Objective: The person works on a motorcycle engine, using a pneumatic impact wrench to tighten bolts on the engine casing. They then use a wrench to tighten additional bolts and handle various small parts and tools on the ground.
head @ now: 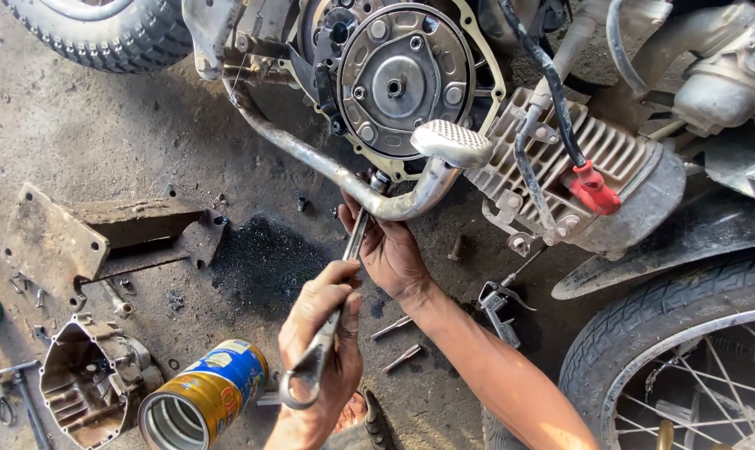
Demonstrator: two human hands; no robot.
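The wrench (331, 329), a long steel combination spanner, runs from low in the middle of the view up to a bolt just under the curved exhaust pipe (327, 167), below the bare clutch plate (398, 79) of a motorcycle engine. The left hand (319, 350) is curled tight round the lower shaft, with the ring end poking out beneath the fingers. The right hand (390, 250) reaches up from the right, its fingers half-bent about the upper shaft close to the pipe; how firmly it grips cannot be told.

Just left of the left hand lies a can (206, 396) on its side, cylindrical, blue and yellow with an orange patch, its open mouth facing the camera. Left of that sits an engine cover (90, 379), hollow side up, and beyond it a rusty metal bracket (85, 237). 2 loose bolts (398, 342) lie on the oily ground between the forearms. A red plug cap (596, 190) rests against the finned cylinder (598, 150), and a spoked front wheel (686, 367) fills the lower right corner.
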